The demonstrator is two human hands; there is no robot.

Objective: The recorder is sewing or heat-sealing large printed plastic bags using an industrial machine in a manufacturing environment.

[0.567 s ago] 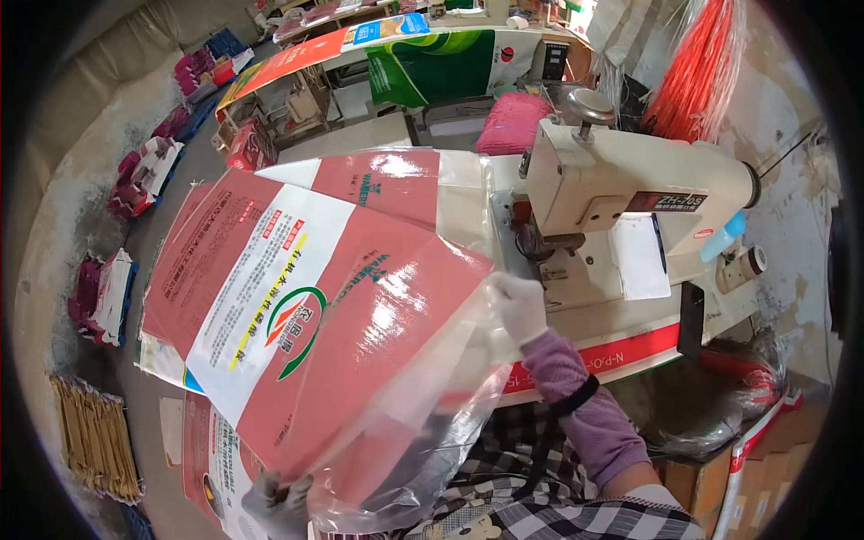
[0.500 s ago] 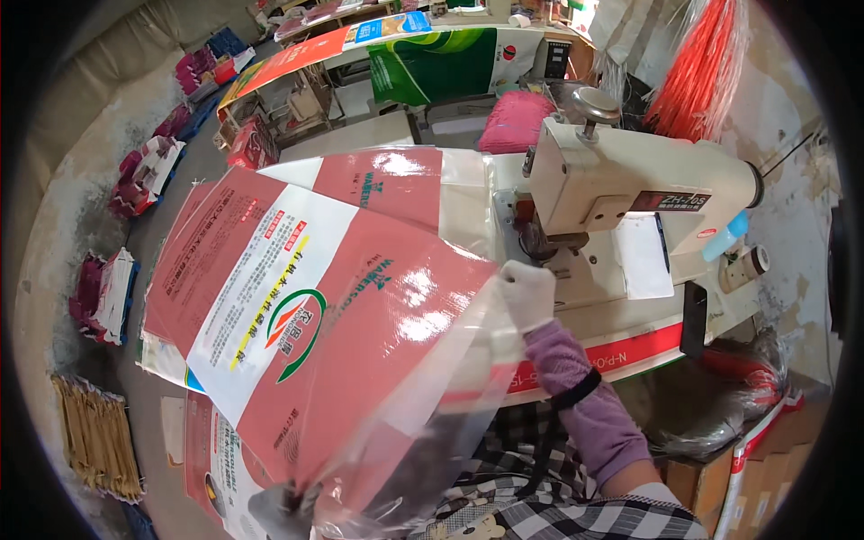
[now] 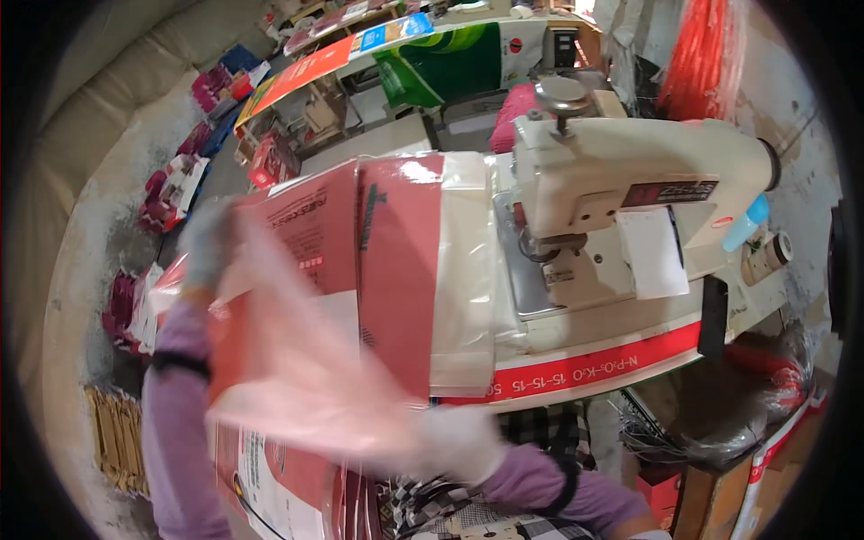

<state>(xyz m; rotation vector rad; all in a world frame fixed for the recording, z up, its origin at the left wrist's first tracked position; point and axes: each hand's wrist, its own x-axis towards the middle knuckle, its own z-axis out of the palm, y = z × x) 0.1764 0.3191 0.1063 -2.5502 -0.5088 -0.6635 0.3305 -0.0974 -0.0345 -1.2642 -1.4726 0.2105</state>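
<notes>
A pinkish-red printed plastic bag [image 3: 297, 360], its pale underside toward me, is stretched between my gloved hands and blurred by motion. My left hand [image 3: 209, 245], in a grey glove, grips its far left corner. Close to my body, my right hand [image 3: 461, 441], in a white glove, is closed on its near right end; its fingers are smeared. Beneath and beside it lies a stack of flat red bags [image 3: 396, 270] with clear plastic edges. A cream sewing machine [image 3: 621, 171] stands just right of the stack, neither hand touching it.
More printed bags [image 3: 279, 481] lie at the near left, below the tabletop. A white paper [image 3: 652, 256] rests by the machine. Red strands [image 3: 697, 58] hang at the back right. Bundles of folded material [image 3: 117, 441] line the left wall. A pink cushion-like bundle [image 3: 513, 117] sits behind the machine.
My left hand has swung from the near edge up to the far left, lifting and turning the bag. My right hand has drawn back from beside the machine toward my body.
</notes>
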